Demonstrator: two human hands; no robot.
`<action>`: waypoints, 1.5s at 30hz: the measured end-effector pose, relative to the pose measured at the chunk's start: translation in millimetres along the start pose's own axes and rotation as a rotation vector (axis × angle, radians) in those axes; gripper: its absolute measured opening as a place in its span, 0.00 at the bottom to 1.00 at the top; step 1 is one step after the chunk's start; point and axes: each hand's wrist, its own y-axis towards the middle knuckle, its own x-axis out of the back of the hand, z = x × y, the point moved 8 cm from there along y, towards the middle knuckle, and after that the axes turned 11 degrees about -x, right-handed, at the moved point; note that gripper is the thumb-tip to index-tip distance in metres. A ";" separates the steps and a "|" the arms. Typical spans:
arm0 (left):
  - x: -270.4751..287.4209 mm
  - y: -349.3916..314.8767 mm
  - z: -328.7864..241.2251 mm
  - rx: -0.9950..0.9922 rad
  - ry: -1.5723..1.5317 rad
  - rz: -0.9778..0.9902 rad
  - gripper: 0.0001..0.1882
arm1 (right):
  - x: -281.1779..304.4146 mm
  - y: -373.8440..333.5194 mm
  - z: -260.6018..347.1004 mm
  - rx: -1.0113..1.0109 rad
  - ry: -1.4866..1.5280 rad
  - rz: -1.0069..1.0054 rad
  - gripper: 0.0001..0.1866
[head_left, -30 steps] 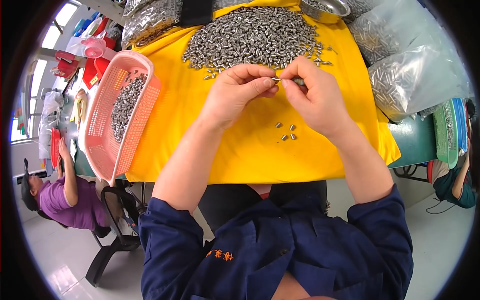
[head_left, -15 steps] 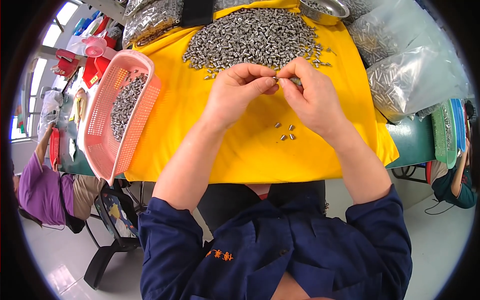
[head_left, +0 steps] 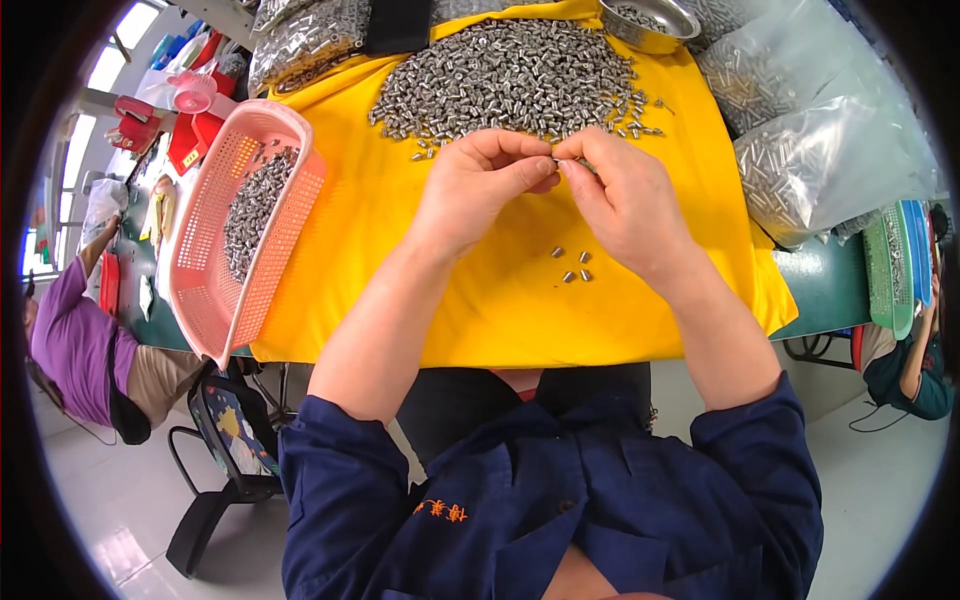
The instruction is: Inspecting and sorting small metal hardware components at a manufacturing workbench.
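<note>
Above the yellow cloth (head_left: 400, 330), my left hand (head_left: 470, 190) and my right hand (head_left: 628, 195) meet fingertip to fingertip, both pinched closed. Between them is a tiny metal piece, mostly covered by the fingers, so its shape is unclear. Just beyond the hands spreads a big heap of small silver metal cylinders (head_left: 500, 80). Nearer to me, below my right hand, several loose metal cylinders (head_left: 585, 274) lie on the cloth.
A pink plastic basket (head_left: 190, 290) with more metal pieces stands at left. Clear bags of metal parts (head_left: 800, 170) sit at right, and a steel bowl (head_left: 650, 38) at the back. Co-workers sit at both sides, one in a purple top (head_left: 80, 345); a chair (head_left: 235, 440) stands lower left.
My hands stay together in nearly the same place, with only small finger shifts. The co-worker in purple at left has leaned and shifted the arm slightly.
</note>
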 end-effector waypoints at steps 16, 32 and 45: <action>28.5 2.4 -24.4 -0.184 0.254 -0.186 0.05 | 23.1 0.3 7.6 -0.031 0.029 -0.131 0.02; -85.3 163.3 -75.2 -0.389 1.069 0.147 0.18 | 37.4 -13.9 32.1 0.283 0.143 -0.238 0.06; -16.7 29.1 -35.0 -0.439 1.240 0.457 0.08 | 51.7 0.8 -13.4 -0.114 0.601 -0.319 0.03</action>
